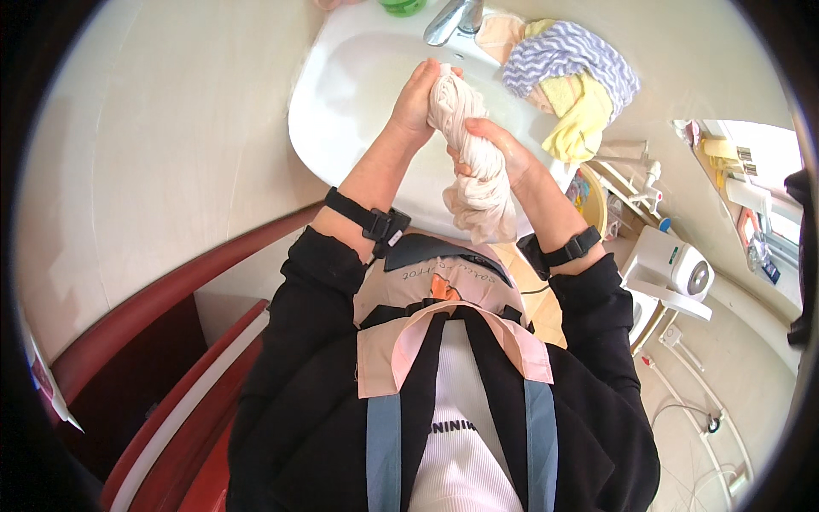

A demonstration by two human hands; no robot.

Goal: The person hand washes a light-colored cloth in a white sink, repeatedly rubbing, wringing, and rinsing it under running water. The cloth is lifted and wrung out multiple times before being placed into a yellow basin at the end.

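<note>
A twisted, pale cream cloth [469, 147] is held in both hands over the white washbasin [333, 121]. My left hand [417, 96] grips its upper end near the tap, where a small white tag shows. Lower down, my right hand [496, 150] wraps around the middle, thumb on top. The cloth's loose, crumpled end hangs towards the basin's near rim. Above the basin's far side is a chrome tap [453, 20]. Cloudy-looking water seems to lie in the bowl, though its depth is hard to tell.
A blue-and-white wavy-striped cloth [550, 54] and a yellow cloth [579, 121] are heaped on the basin's right rim. A green container [403, 6] stands behind the basin. Below right are a yellow bucket [594, 195] and a white appliance [672, 265]. A red door [192, 384] stands at left.
</note>
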